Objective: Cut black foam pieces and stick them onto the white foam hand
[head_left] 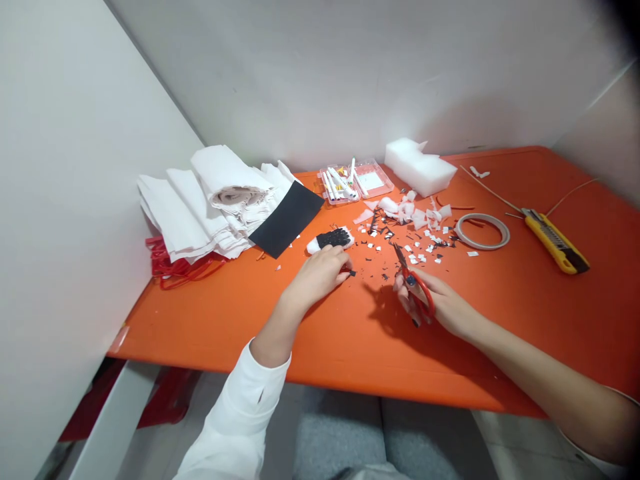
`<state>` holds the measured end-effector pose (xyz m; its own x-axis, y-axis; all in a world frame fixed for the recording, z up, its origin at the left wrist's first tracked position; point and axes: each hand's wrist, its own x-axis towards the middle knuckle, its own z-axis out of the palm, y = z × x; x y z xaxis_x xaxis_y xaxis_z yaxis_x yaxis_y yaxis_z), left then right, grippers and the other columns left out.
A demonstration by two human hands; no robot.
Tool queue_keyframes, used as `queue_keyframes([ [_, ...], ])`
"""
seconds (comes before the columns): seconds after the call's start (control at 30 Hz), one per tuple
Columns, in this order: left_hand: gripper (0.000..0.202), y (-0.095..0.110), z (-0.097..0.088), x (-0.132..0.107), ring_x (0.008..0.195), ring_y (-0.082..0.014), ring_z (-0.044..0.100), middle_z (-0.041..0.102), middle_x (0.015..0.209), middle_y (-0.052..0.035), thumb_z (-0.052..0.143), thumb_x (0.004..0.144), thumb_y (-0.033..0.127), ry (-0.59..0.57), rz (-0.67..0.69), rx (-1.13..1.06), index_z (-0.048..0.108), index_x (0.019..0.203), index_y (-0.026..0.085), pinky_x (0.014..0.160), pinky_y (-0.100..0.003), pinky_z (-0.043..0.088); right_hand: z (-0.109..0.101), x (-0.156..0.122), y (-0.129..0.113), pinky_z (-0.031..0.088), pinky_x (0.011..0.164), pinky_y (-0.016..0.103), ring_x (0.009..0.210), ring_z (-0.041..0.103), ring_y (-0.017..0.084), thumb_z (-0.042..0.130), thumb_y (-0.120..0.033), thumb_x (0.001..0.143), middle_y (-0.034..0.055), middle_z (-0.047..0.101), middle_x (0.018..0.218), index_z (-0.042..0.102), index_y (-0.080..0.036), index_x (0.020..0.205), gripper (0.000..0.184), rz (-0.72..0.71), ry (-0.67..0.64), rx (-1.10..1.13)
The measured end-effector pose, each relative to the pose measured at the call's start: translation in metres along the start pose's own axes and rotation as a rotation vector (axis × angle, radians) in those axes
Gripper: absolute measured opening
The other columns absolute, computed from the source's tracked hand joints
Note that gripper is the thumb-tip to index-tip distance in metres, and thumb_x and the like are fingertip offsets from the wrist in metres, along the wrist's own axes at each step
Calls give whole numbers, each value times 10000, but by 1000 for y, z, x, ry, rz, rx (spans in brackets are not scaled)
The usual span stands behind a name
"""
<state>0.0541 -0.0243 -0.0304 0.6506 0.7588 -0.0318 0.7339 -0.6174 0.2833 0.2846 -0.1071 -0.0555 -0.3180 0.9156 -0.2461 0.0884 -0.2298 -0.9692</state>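
Observation:
My left hand rests low over the table with its fingers closed, pinching a small black paper piece. Just beyond its knuckles lies a small white foam piece with overlapping black bits covering much of its top. My right hand is wrapped around red-handled scissors, held above the table with the blades pointing away from me. The blades look nearly closed. Between the hands, tiny black and white scraps are strewn about.
On the orange table lie a stack of white cloth-like sheets, black sheet and marker case. A white foam block stands at the back. Rightward are a tape roll and yellow box cutter.

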Motion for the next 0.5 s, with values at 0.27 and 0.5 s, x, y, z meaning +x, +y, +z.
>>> queue_keyframes([
  [0.27, 58, -1, 1, 0, 923, -207, 563, 622, 956, -63, 548, 844, 182, 2, 0, -36, 595, 878, 180, 783, -317, 435, 0, 0, 1, 326, 392, 217, 437, 496, 90, 431, -540, 920, -43, 500, 630, 471, -210, 855, 338, 3, -5, 8],
  [0.5, 48, 0, 0, -1, 896, -209, 562, 623, 948, -56, 552, 833, 175, 5, 16, -30, 578, 867, 196, 748, -314, 419, 0, 0, 1, 336, 398, 223, 436, 484, 91, 442, -574, 901, -45, 495, 630, 464, -212, 847, 366, 4, -12, 25],
])
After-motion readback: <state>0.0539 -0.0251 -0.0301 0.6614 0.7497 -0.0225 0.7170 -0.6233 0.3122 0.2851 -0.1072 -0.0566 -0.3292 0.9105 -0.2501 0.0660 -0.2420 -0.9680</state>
